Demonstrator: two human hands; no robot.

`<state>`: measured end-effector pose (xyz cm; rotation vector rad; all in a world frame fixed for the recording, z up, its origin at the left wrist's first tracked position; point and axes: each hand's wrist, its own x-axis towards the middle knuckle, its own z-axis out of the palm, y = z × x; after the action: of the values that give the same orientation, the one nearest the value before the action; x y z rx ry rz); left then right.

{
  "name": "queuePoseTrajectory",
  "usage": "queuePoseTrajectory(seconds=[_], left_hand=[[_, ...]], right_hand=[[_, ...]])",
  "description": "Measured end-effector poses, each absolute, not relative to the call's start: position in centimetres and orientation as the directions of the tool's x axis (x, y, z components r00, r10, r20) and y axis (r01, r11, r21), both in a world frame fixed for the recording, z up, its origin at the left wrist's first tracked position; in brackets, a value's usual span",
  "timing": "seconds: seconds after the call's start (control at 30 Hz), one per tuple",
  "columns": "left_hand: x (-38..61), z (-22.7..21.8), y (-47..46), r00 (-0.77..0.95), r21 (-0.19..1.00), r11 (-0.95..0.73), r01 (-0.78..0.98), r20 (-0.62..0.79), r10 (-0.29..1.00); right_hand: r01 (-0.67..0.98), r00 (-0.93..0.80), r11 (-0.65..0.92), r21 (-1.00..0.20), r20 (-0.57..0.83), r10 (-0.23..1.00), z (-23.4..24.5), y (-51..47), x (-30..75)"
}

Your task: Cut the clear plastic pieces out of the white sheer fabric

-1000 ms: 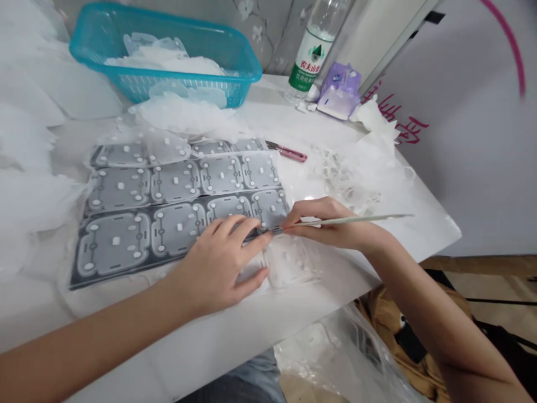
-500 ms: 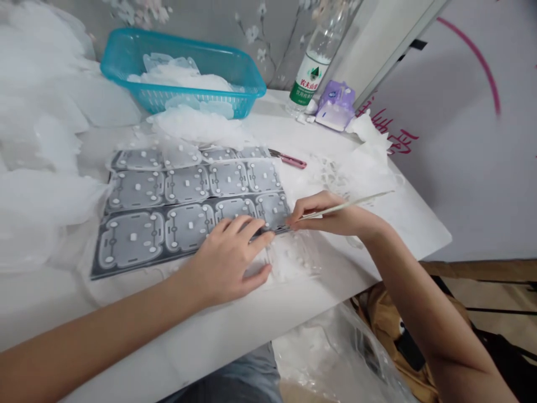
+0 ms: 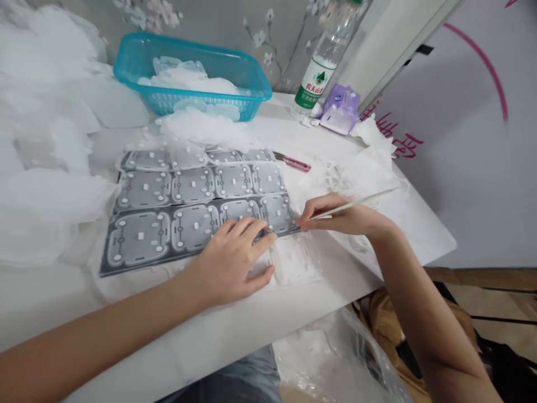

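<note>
One thin pick [image 3: 356, 202] pinched narrow in R hand [image 3: 344, 218], tip at right edge of grey printed sheet [image 3: 168, 224] on white table [image 3: 411, 235], L hand [image 3: 229, 260] spread open w/ fingers resting on sheet's lower right.

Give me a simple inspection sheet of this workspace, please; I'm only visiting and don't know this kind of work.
Surface: white table, partly covered with white film scraps.
Job's things: grey printed sheet with white dots; slender pale-handled tool.
Hands: left hand rests on the sheet; right hand holds the tool near the sheet's edge.
Clutter: turquoise plastic basket, pink-handled knife, water bottle, purple packet.
Cables: nothing seen.
Surroundings: floral wallpaper; clear plastic bag below the table.
</note>
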<state>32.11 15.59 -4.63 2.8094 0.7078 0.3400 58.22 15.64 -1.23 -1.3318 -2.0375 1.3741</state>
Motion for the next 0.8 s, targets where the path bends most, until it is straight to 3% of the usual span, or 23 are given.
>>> queuePoseTrajectory(seconds=[0.1, 0.17, 0.23, 0.3, 0.37, 0.43, 0.5, 0.57, 0.63, 0.7, 0.8], left_hand=[[32.2, -4.8, 15.4, 0.859, 0.278, -0.86, 0.429, 0.17, 0.483], [32.3, -4.8, 15.2, 0.862, 0.279, -0.864, 0.419, 0.177, 0.475], [32.2, -4.5, 15.4, 0.871, 0.285, -0.872, 0.397, 0.182, 0.456], [31.6, -3.8, 16.3, 0.855, 0.287, -0.861, 0.42, 0.192, 0.481], [30.3, -2.9, 17.8, 0.789, 0.259, -0.809, 0.528, 0.203, 0.58], [28.2, -2.3, 19.6, 0.683, 0.192, -0.714, 0.673, 0.211, 0.7], [25.9, -2.3, 20.9, 0.614, 0.127, -0.643, 0.755, 0.207, 0.762], [23.8, -3.1, 21.3, 0.653, 0.084, -0.67, 0.737, 0.165, 0.739], [22.4, -4.4, 20.9, 0.662, 0.085, -0.674, 0.734, 0.133, 0.738], [21.7, -5.6, 20.1, 0.671, 0.098, -0.679, 0.728, 0.102, 0.734], [21.4, -6.1, 18.4, 0.683, 0.091, -0.691, 0.717, 0.107, 0.723]], right_hand=[[0.549, -0.407, 0.06, -0.834, -0.204, 0.89, -1.1, 15.1, 59.1], [0.548, -0.258, 0.029, -0.836, -0.136, 0.956, -1.4, 14.7, 59.9], [0.603, -0.013, 0.028, -0.797, 0.025, 1.0, -2.0, 14.6, 60.5], [0.755, 0.143, 0.055, -0.654, 0.246, 0.959, -2.8, 14.6, 61.2], [0.9, 0.1, 0.085, -0.429, 0.391, 0.915, -3.7, 14.6, 61.8], [0.962, 0.011, 0.1, -0.253, 0.405, 0.914, -4.4, 14.7, 62.3], [0.984, -0.034, 0.092, -0.153, 0.345, 0.938, -4.9, 14.9, 62.5], [0.994, -0.064, 0.086, -0.061, 0.292, 0.954, -5.1, 15.2, 62.0], [0.998, -0.066, 0.061, 0.026, 0.336, 0.939, -4.8, 15.8, 60.6], [0.998, -0.051, 0.034, 0.046, 0.458, 0.887, -4.2, 16.6, 58.2], [0.985, -0.083, 0.153, -0.084, 0.546, 0.834, -3.0, 18.1, 52.8]])
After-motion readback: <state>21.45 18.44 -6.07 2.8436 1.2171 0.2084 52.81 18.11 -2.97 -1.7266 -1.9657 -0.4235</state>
